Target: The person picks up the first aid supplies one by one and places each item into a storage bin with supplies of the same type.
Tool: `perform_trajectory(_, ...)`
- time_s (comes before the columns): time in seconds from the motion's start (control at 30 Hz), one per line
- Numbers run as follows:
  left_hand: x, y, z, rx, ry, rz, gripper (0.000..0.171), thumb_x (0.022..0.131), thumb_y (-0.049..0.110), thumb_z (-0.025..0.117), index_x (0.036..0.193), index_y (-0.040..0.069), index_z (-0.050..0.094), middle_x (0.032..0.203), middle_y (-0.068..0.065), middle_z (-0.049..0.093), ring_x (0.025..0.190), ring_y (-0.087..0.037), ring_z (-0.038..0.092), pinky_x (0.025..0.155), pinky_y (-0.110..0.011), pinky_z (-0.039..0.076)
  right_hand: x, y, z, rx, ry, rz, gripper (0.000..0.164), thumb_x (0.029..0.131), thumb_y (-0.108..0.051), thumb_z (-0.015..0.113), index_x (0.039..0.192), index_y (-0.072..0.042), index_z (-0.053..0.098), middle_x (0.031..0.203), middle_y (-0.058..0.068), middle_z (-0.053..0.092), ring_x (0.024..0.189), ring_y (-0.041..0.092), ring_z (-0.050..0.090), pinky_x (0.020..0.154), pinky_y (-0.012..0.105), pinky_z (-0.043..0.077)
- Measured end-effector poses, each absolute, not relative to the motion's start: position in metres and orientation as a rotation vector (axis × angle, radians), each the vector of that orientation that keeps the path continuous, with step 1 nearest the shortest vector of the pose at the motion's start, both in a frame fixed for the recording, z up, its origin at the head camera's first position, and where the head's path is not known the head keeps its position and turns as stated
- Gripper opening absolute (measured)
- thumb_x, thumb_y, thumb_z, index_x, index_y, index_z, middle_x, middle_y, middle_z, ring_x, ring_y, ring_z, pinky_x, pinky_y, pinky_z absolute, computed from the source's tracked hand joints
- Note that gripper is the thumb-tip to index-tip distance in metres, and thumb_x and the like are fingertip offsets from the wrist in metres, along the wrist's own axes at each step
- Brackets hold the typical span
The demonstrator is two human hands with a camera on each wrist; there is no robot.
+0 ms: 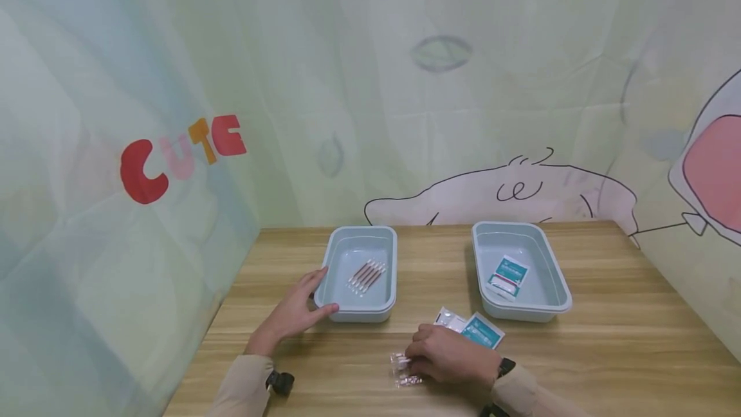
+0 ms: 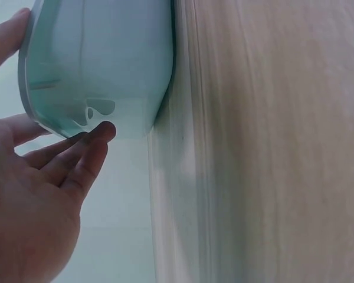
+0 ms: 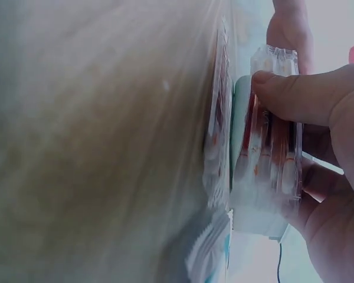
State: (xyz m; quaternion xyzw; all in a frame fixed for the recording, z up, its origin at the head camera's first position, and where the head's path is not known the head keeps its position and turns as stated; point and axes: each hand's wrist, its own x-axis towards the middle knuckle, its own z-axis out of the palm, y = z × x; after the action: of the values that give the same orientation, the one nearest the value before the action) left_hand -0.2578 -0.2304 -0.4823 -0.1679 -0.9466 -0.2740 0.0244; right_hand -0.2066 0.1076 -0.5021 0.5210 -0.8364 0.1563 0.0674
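My left hand (image 1: 295, 306) holds the near-left corner of a pale blue plastic bin (image 1: 363, 317), its thumb on the rim and bent fingers (image 2: 85, 159) against the outer side. Inside that bin lies a clear pack of cotton swabs (image 1: 366, 275) with red-brown sticks and white tips. In front of it, my right hand (image 1: 454, 356) pinches a similar pack of cotton swabs (image 3: 268, 141) between thumb and fingers. Another clear pack (image 3: 217, 124) lies flat on the table in the right wrist view. Teal-and-white sachets (image 1: 483, 331) lie just beyond the right hand, partly hidden by it.
A second pale blue bin (image 1: 527, 315) stands to the right, with teal-and-white sachets (image 1: 509, 275) inside. The wood-grain table (image 1: 625, 340) backs onto a printed cloth wall (image 1: 347, 82), and cloth also hangs on the left and right.
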Motion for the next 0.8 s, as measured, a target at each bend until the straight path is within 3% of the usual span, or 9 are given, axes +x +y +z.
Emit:
perform_trajectory(0.27,-0.257,-0.230,-0.484,-0.507,-2.936,-0.872,0.088,0.085,0.050,0.069,0.152,0.008,0.031,0.152,-0.021,0.038,0.136,-0.043,0.039,0.109,-0.063,0.034,-0.207,0.111,-0.500,1.510,-2.626,0.615,0.010,0.091,-0.026,0.068,0.100,-0.022,0.071,0.092,-0.015,0.065,0.086,-0.006,0.056,0.074,0.009,0.048)
perform_trajectory(0.5,-0.258,-0.230,-0.486,-0.510,-2.933,-0.869,0.088,0.085,0.050,0.069,0.152,0.008,0.031,0.151,-0.021,0.038,0.136,-0.043,0.039,0.109,-0.062,0.034,-0.208,0.112,-0.498,1.427,-2.575,0.679,0.010,0.091,-0.026,0.070,0.099,-0.021,0.072,0.088,-0.015,0.063,0.081,-0.006,0.054,0.071,0.006,0.045)
perform_trajectory(0.8,-0.259,-0.230,-0.484,-0.519,-2.919,-0.882,0.088,0.085,0.049,0.070,0.152,0.007,0.031,0.151,-0.022,0.038,0.136,-0.044,0.039,0.108,-0.063,0.035,-0.210,0.114,-0.480,1.373,-2.568,0.835,0.011,0.089,-0.022,0.071,0.099,-0.019,0.073,0.089,-0.012,0.067,0.080,-0.004,0.057,0.071,0.011,0.049)
